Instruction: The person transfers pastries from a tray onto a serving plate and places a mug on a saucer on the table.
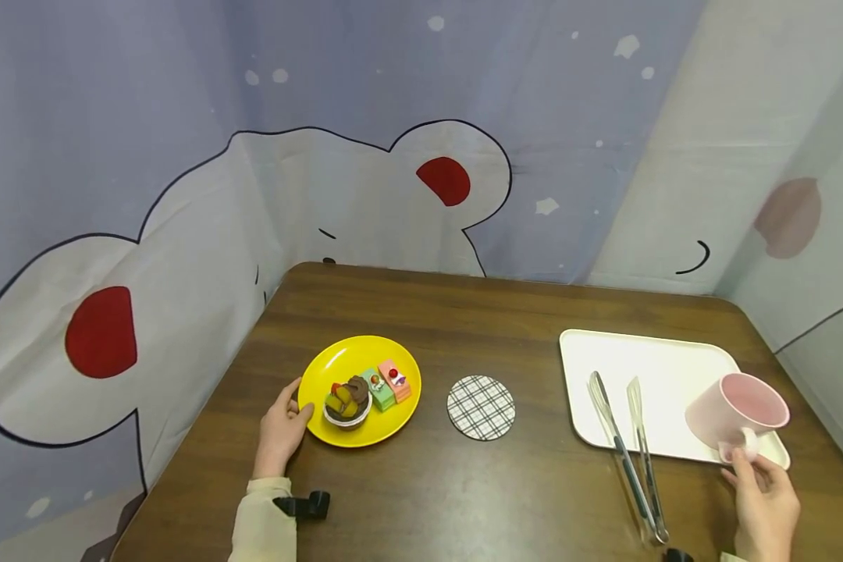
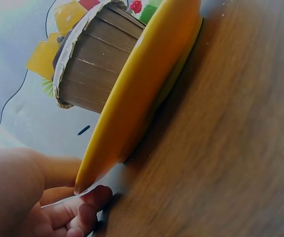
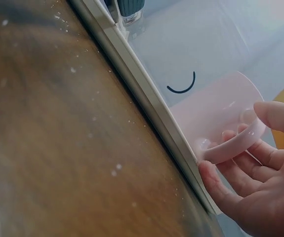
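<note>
My left hand (image 1: 282,429) pinches the left rim of a yellow plate (image 1: 323,375), thumb above and fingers beneath it in the left wrist view. On the plate sit a cupcake (image 1: 347,404) topped with fruit and chocolate swirl, a green cake slice (image 1: 379,389) and a pink cake slice (image 1: 395,381). At the right, my right hand (image 1: 764,503) holds the handle of a pink mug (image 1: 720,410); in the right wrist view the thumb and fingers are curled about that handle (image 3: 235,145). The mug is at the right end of a white tray (image 1: 667,359).
Metal tongs (image 1: 632,460) with dark grips lie with their heads on the tray and their joined end on the wooden table (image 1: 478,492). A round checked coaster (image 1: 481,407) lies between plate and tray. A patterned curtain (image 1: 365,78) hangs behind the table.
</note>
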Motion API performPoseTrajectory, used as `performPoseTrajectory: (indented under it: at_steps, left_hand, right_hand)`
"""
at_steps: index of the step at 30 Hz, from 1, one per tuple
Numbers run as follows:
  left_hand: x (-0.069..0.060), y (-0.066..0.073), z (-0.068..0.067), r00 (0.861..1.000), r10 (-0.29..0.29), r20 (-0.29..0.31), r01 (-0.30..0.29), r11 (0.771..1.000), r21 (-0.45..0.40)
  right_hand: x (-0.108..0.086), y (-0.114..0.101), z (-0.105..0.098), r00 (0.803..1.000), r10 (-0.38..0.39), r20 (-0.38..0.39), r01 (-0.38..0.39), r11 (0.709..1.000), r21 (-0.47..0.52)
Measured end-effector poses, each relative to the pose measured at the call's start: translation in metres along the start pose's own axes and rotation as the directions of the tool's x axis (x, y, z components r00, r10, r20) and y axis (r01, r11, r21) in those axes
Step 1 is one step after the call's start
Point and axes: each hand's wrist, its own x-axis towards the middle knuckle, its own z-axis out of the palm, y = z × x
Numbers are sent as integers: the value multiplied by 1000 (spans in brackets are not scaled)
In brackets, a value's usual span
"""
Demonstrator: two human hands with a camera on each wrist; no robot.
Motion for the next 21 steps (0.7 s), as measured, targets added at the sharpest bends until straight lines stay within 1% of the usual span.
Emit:
performPoseTrajectory:
  at_steps: [3, 9, 14, 21]
  left_hand:
    - [0, 0, 0, 1000, -3, 1, 3, 1000, 1]
    - [0, 0, 0, 1000, -3, 0, 3, 1000, 0]
    - [0, 0, 0, 1000, -7, 1, 7, 1000, 5]
    - [0, 0, 0, 1000, -6, 3, 6, 1000, -2]
  right_hand:
    - [0, 2, 0, 1000, -27, 8, 27, 999, 24]
    - [-1, 5, 4, 996, -70, 59, 61, 988, 138]
    - [-4, 6, 5, 991, -104, 88, 88, 981, 171]
    - [-8, 6, 5, 985, -129, 113, 104, 974, 203]
